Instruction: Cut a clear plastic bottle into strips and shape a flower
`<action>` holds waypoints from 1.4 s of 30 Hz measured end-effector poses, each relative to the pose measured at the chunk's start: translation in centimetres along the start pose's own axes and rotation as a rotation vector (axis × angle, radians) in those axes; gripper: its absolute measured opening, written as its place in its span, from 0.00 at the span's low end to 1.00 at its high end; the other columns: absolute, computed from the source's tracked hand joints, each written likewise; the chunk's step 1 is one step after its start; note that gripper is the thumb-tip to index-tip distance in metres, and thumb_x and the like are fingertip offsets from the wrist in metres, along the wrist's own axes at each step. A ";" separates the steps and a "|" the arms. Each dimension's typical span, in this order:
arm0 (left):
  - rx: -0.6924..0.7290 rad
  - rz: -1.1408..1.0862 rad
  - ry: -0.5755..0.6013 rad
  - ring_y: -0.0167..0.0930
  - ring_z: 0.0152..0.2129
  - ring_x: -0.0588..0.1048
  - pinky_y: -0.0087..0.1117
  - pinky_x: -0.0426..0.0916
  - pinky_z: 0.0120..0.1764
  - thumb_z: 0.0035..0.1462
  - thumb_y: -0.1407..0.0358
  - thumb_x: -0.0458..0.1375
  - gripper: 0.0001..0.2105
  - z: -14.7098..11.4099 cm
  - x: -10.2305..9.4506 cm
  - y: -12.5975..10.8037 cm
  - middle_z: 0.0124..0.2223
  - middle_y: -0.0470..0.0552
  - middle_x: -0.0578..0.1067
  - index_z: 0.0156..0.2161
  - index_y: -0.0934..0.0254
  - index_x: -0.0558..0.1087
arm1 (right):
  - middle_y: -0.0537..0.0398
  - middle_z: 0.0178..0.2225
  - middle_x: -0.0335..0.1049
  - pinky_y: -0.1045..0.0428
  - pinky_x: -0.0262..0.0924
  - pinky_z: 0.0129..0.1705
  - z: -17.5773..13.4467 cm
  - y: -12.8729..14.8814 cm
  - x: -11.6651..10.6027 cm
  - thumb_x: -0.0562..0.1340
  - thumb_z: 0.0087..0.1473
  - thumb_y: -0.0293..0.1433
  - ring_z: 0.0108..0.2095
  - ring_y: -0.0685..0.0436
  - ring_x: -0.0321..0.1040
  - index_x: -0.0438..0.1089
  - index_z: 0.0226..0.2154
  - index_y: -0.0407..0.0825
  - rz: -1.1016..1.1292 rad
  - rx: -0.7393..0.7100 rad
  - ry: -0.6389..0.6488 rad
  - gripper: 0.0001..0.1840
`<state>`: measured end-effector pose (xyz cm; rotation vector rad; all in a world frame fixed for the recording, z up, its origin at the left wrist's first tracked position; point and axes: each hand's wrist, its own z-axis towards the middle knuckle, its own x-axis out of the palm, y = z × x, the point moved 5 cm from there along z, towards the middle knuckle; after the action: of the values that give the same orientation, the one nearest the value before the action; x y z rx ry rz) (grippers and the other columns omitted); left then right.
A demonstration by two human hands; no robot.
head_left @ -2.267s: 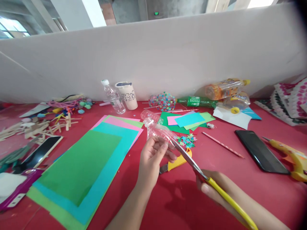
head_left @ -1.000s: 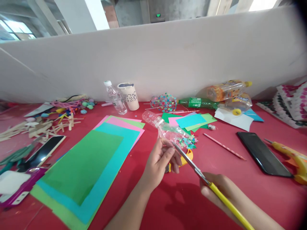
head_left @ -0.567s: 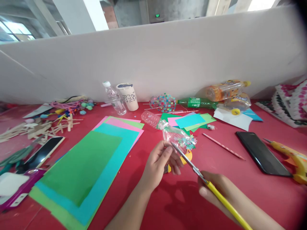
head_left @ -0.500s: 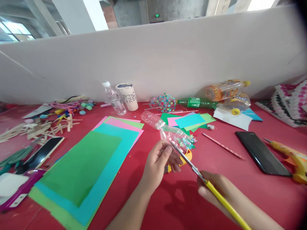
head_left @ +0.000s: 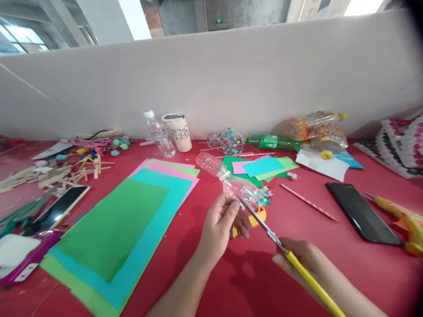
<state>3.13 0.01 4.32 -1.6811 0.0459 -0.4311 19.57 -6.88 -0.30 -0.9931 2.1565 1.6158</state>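
I can't read a single full word from here. Dark, hand-drawn-looking characters run down the white cup (head_left: 181, 135), too blurred for me to make out. Pale print marks the label (head_left: 269, 141) on the green bottle (head_left: 288, 144) — illegible to me. The orange-labelled bottle (head_left: 313, 125) carries lettering I can't decipher. Beyond the partition (head_left: 211, 83), a small green sign (head_left: 218, 20) glows — its marks too tiny.

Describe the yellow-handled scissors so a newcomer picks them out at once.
On the red table, find the stack of coloured sheets. To its right, the person's right hand holds the scissors, tips beside the left hand. Long steel blades set them apart from the yellow glue gun lying farther right.
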 end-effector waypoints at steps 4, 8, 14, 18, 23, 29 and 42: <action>-0.006 0.014 0.042 0.25 0.14 0.71 0.24 0.64 0.19 0.60 0.59 0.51 0.09 0.0 0.2 0.1 0.22 0.46 0.75 0.32 0.62 0.61 | 0.63 0.20 0.45 0.54 0.39 0.24 -0.2 0.3 -0.1 0.49 0.52 0.57 0.24 0.51 0.42 0.52 0.21 0.49 0.008 -0.042 0.015 0.28; -0.034 0.043 0.065 0.25 0.15 0.72 0.23 0.62 0.19 0.60 0.59 0.51 0.09 -0.1 0.5 0.5 0.22 0.46 0.75 0.32 0.63 0.62 | 0.62 0.21 0.46 0.54 0.41 0.25 -0.5 0.1 -0.2 0.46 0.53 0.57 0.24 0.51 0.42 0.53 0.22 0.49 -0.006 -0.038 -0.016 0.28; -0.036 0.036 0.070 0.25 0.15 0.72 0.23 0.62 0.19 0.61 0.59 0.50 0.09 0.0 0.5 0.7 0.22 0.46 0.75 0.32 0.62 0.62 | 0.64 0.20 0.41 0.54 0.37 0.23 0.0 -0.4 0.2 0.47 0.50 0.60 0.23 0.52 0.38 0.51 0.20 0.50 -0.003 0.016 -0.055 0.30; -0.030 0.044 0.082 0.25 0.15 0.72 0.23 0.62 0.19 0.61 0.59 0.50 0.09 -0.1 0.6 0.8 0.22 0.46 0.74 0.32 0.63 0.61 | 0.64 0.19 0.40 0.54 0.36 0.23 0.0 -0.2 0.1 0.48 0.49 0.59 0.22 0.52 0.38 0.51 0.19 0.50 0.013 0.008 -0.072 0.30; -0.004 0.141 0.095 0.26 0.16 0.72 0.25 0.64 0.21 0.61 0.59 0.50 0.09 -0.2 0.7 0.9 0.23 0.45 0.73 0.33 0.63 0.62 | 0.64 0.20 0.41 0.53 0.37 0.24 -0.3 0.0 -0.1 0.46 0.51 0.59 0.23 0.52 0.39 0.49 0.20 0.50 0.032 -0.006 -0.075 0.30; 0.004 0.182 0.094 0.25 0.17 0.72 0.25 0.64 0.22 0.61 0.59 0.50 0.09 -0.3 0.8 0.8 0.24 0.46 0.73 0.33 0.62 0.63 | 0.64 0.19 0.41 0.54 0.36 0.23 -0.1 -0.4 -0.4 0.49 0.49 0.59 0.22 0.52 0.39 0.51 0.20 0.50 0.019 -0.010 -0.085 0.30; 0.015 0.192 0.157 0.27 0.18 0.72 0.27 0.65 0.24 0.61 0.59 0.49 0.09 -0.5 1.1 1.2 0.25 0.47 0.74 0.32 0.62 0.62 | 0.63 0.20 0.42 0.54 0.38 0.23 -0.2 0.1 -0.6 0.47 0.51 0.58 0.22 0.52 0.40 0.51 0.20 0.49 0.016 -0.050 -0.106 0.30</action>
<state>4.31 -0.96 3.45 -1.6077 0.3165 -0.4165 20.04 -6.87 0.18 -0.8848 2.0691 1.6982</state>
